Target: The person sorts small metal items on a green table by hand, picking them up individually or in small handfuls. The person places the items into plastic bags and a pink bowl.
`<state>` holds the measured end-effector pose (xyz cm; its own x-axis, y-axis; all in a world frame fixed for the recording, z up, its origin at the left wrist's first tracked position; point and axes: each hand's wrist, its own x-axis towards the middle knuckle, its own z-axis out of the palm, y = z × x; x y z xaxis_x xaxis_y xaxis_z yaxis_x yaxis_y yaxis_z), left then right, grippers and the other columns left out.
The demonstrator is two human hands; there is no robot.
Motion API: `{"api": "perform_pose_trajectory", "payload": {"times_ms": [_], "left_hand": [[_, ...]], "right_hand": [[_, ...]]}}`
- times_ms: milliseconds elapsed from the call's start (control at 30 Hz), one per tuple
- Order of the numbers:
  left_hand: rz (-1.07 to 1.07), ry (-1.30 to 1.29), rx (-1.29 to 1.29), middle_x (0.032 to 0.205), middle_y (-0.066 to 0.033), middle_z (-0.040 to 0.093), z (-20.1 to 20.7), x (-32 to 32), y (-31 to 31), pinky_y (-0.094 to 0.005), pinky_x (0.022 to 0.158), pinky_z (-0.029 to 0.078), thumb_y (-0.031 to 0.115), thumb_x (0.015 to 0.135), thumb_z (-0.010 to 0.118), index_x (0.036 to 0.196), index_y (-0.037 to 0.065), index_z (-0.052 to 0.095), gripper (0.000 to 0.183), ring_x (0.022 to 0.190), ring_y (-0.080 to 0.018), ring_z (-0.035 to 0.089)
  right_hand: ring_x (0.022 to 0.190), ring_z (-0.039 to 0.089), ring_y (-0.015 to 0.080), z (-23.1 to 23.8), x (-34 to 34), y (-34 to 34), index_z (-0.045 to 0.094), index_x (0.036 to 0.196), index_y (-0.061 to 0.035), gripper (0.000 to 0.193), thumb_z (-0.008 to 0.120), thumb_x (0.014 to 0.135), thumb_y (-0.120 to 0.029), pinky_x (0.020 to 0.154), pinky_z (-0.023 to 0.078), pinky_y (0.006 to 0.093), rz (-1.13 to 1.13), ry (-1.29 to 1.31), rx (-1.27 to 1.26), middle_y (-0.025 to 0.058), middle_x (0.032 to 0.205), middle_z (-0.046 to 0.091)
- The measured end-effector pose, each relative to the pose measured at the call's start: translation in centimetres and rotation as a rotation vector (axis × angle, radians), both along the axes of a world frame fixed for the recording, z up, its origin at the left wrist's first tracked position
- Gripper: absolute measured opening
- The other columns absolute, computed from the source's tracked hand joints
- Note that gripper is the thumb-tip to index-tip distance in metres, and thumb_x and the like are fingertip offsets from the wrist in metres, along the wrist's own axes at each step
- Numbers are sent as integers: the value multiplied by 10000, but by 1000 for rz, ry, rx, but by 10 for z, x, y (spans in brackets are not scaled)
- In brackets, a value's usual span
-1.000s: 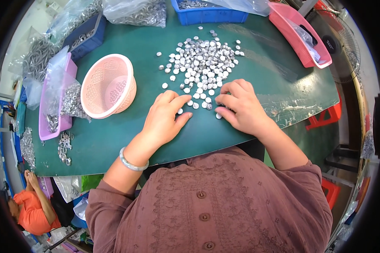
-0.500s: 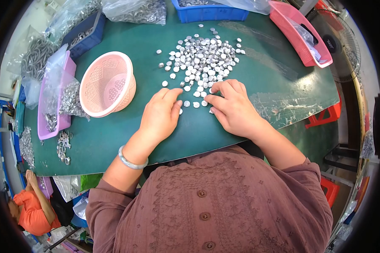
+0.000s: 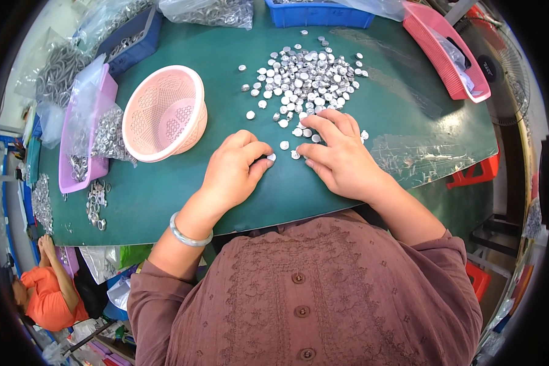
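A loose heap of small round silver metal caps (image 3: 314,76) lies on the green tabletop (image 3: 238,210) in front of me. My left hand (image 3: 233,166) pinches one small round cap (image 3: 271,157) between thumb and forefinger. Just right of it, a single cap (image 3: 284,145) lies on the table. My right hand (image 3: 346,155) rests at the near edge of the heap with bent fingers spread apart. Its forefinger tip touches or nearly touches another cap (image 3: 295,155). Some caps sit close under its fingers, partly hidden.
A peach plastic basket (image 3: 196,131) stands left of my hands. Beyond it are a lilac tray (image 3: 104,100) with bagged metal rings and blue bins (image 3: 323,17). A pink basket (image 3: 445,58) and a fan (image 3: 512,73) are at right. Someone in orange (image 3: 52,299) sits lower left.
My left thumb and forefinger have closed on a cap. Fewer caps now lie between my hands. The whole view has shifted slightly.
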<state>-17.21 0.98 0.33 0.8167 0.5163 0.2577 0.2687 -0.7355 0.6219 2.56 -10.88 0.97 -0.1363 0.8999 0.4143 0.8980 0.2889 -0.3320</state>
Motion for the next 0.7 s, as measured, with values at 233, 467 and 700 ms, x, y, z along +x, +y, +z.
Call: {"api": "perform_pose_trajectory", "payload": {"times_ms": [233,467,700], "left_hand": [[11,-14,72,759,-85,544,-4,4,-1,-340,619,447,64,805,664,811,25,630,52,686,-250,548],[179,60,-76,768,-94,553,0,1,5,-384,669,467,114,800,665,819,35,635,87,748,-290,568],[137,60,66,785,-86,558,1,6,-2,-376,681,468,157,722,749,828,39,643,190,792,-276,571]], "right_hand": [[1161,440,332,-5,1,4,678,924,-69,209,629,723,-42,946,356,469,-39,-1,32,126,1190,534],[1163,440,333,-3,5,3,679,920,-63,205,634,721,-38,956,350,467,-72,3,13,118,1184,538],[1124,444,320,-3,-7,6,666,816,-47,181,735,678,-141,946,341,460,-71,37,56,103,1143,548]]}}
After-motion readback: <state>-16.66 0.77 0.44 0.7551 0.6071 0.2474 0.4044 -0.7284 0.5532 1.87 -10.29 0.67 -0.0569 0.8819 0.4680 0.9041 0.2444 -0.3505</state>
